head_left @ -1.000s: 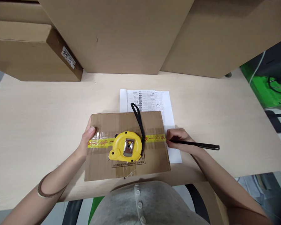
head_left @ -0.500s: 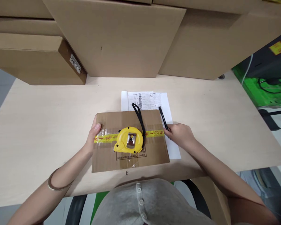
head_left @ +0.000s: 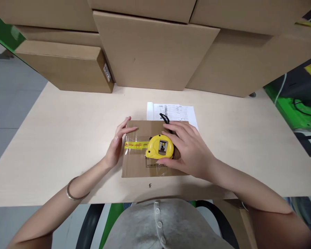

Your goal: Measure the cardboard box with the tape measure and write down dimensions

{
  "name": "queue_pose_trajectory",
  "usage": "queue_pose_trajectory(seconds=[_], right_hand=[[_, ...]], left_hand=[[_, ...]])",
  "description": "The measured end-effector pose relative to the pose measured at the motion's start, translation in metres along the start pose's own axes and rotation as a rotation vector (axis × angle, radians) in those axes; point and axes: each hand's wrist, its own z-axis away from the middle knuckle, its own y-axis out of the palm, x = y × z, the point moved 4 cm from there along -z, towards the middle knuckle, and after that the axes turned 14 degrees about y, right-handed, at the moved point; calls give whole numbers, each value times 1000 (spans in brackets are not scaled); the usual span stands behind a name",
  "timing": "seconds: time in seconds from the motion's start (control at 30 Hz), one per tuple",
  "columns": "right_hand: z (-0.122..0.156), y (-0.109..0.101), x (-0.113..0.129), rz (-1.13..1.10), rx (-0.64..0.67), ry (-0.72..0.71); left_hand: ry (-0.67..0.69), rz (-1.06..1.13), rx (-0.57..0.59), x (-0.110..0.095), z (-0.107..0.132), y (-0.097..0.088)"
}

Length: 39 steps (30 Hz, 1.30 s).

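A small flat cardboard box (head_left: pixel 134 166) with yellow printed tape lies on the table near me. On top of it rests a yellow tape measure (head_left: pixel 155 145) with a black wrist strap (head_left: pixel 164 118). My right hand (head_left: pixel 190 148) reaches over the box's right side, thumb below the tape measure and fingers along its upper right edge, gripping it. Fingers apart, my left hand (head_left: pixel 116 147) stands at the box's left edge, one finger reaching over the top. Behind the box, printed sheets of paper (head_left: pixel 173 111) stick out, partly covered.
Large cardboard boxes (head_left: pixel 155 52) stand along the back of the wooden table (head_left: pixel 80 138). A lower carton (head_left: pixel 69 69) with a label sits at the back left. At the right are black equipment and a cable (head_left: pixel 281 88) over a green surface.
My right hand has moved from the box's right edge onto the tape measure. The black pen beside it is no longer visible. My left hand's fingers have spread. The view has shifted left.
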Motion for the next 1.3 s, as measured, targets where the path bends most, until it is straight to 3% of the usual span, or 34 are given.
queue_pose_trajectory(seconds=[0.2,0.27,0.43,0.53,0.63,0.8,0.97,1.1,1.3], right_hand=[[-14,19,9,-364,210,104],[-27,20,18,-406,237,46],[-62,24,53,-233,325,-189],[-69,34,63,-90,414,-230],[-69,38,60,-121,404,-222],[-53,24,27,-216,402,-150],[-7,-22,-41,-306,364,12],[34,-54,-88,-289,244,171],[48,-49,-93,-320,194,212]], left_hand=[[-75,131,17,9,1,-3],[-100,170,16,11,1,-4],[-241,312,-58,15,5,-3],[-274,342,-69,18,7,-4],[-229,304,-11,19,5,-8],[-46,70,178,16,1,-14],[-7,93,169,20,0,-16],[-8,106,167,21,-2,-18],[2,63,143,21,-2,-20]])
